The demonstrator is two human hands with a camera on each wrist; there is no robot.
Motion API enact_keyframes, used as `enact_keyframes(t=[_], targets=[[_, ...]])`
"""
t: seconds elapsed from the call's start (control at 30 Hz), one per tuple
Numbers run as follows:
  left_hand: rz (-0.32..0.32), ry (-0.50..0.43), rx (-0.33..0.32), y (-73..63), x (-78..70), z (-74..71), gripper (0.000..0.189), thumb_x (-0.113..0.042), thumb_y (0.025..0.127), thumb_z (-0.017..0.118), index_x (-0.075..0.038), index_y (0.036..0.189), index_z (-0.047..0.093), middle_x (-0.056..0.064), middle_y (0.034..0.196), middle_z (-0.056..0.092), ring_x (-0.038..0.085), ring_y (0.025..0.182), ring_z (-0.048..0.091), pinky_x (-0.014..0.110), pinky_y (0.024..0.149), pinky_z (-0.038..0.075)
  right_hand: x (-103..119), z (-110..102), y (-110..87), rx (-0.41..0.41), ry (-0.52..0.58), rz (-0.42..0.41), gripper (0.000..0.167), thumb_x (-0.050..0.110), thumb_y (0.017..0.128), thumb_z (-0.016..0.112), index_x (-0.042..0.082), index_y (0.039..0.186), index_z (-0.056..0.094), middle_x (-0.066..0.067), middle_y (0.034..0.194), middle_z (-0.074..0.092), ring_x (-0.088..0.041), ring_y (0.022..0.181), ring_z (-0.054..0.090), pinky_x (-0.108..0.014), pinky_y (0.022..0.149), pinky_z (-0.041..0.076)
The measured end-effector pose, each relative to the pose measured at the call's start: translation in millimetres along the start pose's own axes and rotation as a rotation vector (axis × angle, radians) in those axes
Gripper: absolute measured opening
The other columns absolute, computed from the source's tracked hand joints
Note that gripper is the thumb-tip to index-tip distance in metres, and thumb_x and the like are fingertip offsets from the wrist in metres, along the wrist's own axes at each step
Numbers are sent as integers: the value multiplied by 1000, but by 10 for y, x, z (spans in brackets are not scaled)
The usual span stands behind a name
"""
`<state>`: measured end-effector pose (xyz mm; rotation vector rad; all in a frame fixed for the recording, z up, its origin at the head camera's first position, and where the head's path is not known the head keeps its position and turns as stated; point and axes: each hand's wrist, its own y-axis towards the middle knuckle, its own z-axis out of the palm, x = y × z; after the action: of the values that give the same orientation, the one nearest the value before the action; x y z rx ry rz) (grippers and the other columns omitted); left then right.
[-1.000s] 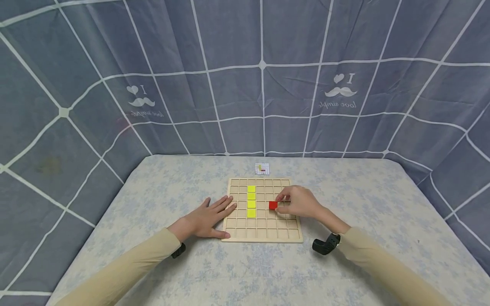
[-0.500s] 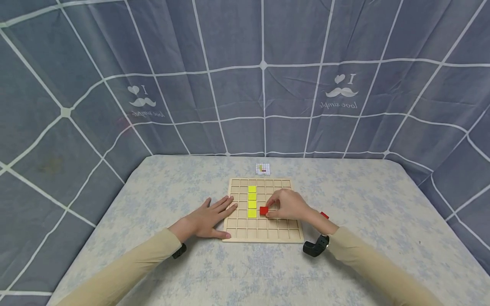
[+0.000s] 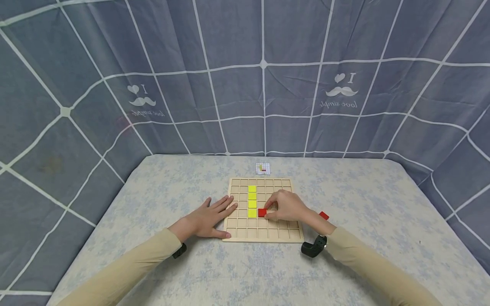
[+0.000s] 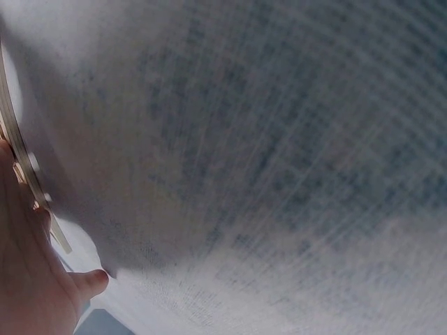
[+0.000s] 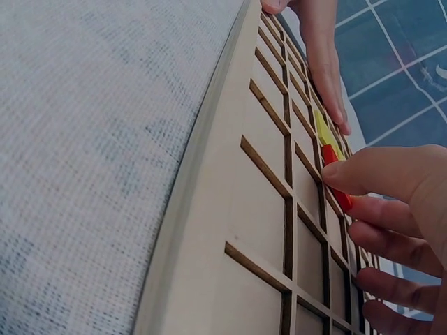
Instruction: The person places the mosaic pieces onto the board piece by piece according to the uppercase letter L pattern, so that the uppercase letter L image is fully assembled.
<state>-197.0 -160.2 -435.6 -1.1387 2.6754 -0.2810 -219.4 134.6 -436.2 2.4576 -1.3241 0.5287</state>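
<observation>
A wooden grid board (image 3: 264,237) lies on the table, with a column of yellow square tiles (image 3: 252,200) in its cells. My right hand (image 3: 289,206) pinches a red square tile (image 3: 262,213) between thumb and fingers, right beside the lowest yellow tile. In the right wrist view the red tile (image 5: 338,183) stands tilted at the grid's ridges, thumb on one side. My left hand (image 3: 208,217) lies flat with fingers spread, fingertips resting on the board's left edge. The left wrist view shows that hand (image 4: 35,265) next to the board's side.
Another red tile (image 3: 324,215) lies on the table by the right wrist, partly covered by the forearm. Behind the board sits a small card (image 3: 263,168) printed with a coloured grid. A patterned cloth covers the table (image 3: 183,178); a grey-blue curtain (image 3: 237,93) hangs behind.
My right hand has moved left with the red tile, from the right part of the board to beside the lowest yellow tile. Another red tile has come into view. The left hand stays put.
</observation>
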Motion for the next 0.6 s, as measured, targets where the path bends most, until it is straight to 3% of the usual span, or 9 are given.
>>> enact_keyframes(t=[0.6], targets=[[-6, -1, 15, -13, -20, -35, 92, -67, 88, 50, -19, 157, 12, 7, 164, 4, 26, 151, 7, 65, 113, 16, -34, 7, 3, 22, 47, 25, 19, 30, 71, 83, 22, 86, 78, 11, 87, 70, -3, 68, 51, -21, 58, 41]])
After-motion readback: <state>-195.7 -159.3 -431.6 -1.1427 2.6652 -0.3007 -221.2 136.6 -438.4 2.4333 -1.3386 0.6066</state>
